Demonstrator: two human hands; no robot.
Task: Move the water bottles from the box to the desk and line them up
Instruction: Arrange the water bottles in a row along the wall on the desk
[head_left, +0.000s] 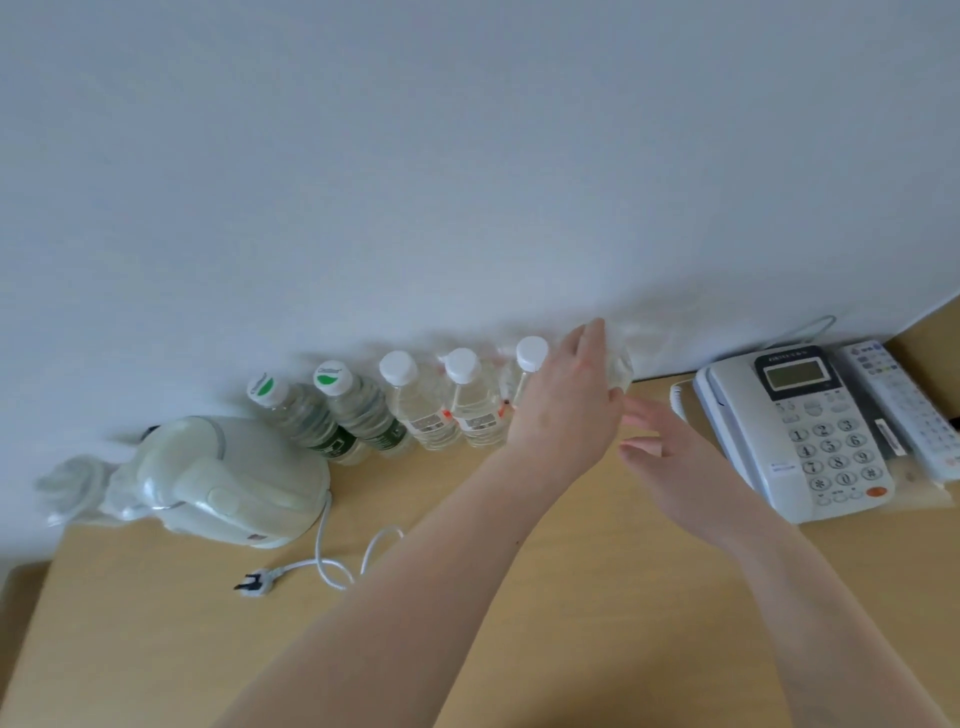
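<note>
The left grip (566, 410) wraps a clear bottle (621, 369) at centre frame, at the right end of the row; the right grip (670, 467) hovers open just beside. Five bottles (415, 405) stand in line along the wall on the table (156, 623), between kettle (228, 483) and telephone (795, 431).

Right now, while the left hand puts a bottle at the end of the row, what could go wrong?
1. The left hand grips the new bottle right beside the last white-capped bottle; a nudge could tip it into its close neighbours along the wall.
2. The gap before the telephone looks narrow, so the bottle or the open right hand might bump the handset.
3. The image is blurred here, so whether the bottle stands flat is uncertain.
</note>
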